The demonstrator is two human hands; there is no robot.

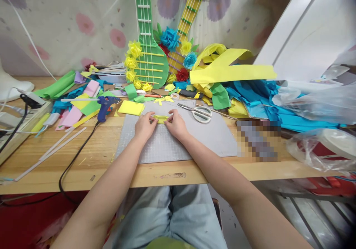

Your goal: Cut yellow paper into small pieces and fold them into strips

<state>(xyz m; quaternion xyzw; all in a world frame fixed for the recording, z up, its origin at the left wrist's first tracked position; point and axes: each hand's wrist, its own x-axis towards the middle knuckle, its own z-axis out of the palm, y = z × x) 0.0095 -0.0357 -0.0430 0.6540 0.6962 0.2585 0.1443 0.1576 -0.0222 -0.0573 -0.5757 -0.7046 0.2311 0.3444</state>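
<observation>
Yellow strip [160,119] pinched between left hand [145,125] and right hand [177,124] over grey mat [214,137], looks only part-worked; green guitar model [152,66] already carries yellow flowers [135,49].

There's open mat [217,139] to the right of the right hand [177,125], as I see it, until the scissors [202,115] bar the way farther back. Left of the mat, bare table [103,145] runs to the glue gun [104,108] and its cord [78,155]; two guitars [152,66] wall off the rear.
</observation>
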